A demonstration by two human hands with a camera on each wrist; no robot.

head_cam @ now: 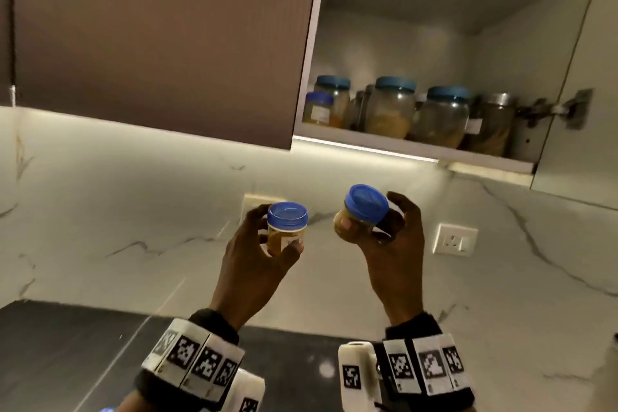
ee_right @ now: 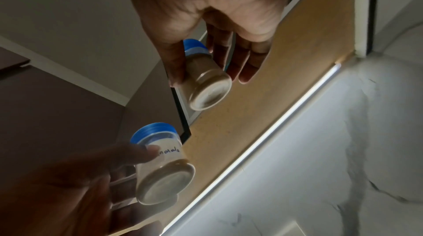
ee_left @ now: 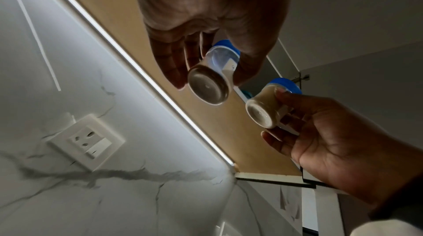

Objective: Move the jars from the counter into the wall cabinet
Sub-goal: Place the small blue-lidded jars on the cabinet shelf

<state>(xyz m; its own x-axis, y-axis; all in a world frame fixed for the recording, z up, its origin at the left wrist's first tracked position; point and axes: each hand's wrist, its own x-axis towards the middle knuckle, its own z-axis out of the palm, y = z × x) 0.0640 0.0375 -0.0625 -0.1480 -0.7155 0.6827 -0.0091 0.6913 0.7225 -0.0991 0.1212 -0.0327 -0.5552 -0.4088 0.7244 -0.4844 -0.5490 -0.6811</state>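
Note:
My left hand (head_cam: pixel 264 244) grips a small blue-lidded jar (head_cam: pixel 287 231) of brown powder with a handwritten label, held upright. My right hand (head_cam: pixel 391 231) grips a second small blue-lidded jar (head_cam: pixel 363 212), tilted to the left. Both are raised in front of the marble wall, below the open wall cabinet (head_cam: pixel 414 147). From the left wrist I see the labelled jar's base (ee_left: pixel 209 86) between fingers and thumb, with the other jar (ee_left: pixel 267 107) beside it. The right wrist view shows its jar (ee_right: pixel 207 86) pinched by thumb and fingers, and the labelled jar (ee_right: pixel 162 167) lower left.
The cabinet's lower shelf holds several larger blue-lidded jars (head_cam: pixel 391 109) along its front. A closed brown cabinet door (head_cam: pixel 160 40) is to the left; the open door and hinge (head_cam: pixel 568 109) stand at right. A wall socket (head_cam: pixel 454 239) and dark counter (head_cam: pixel 83 351) lie below.

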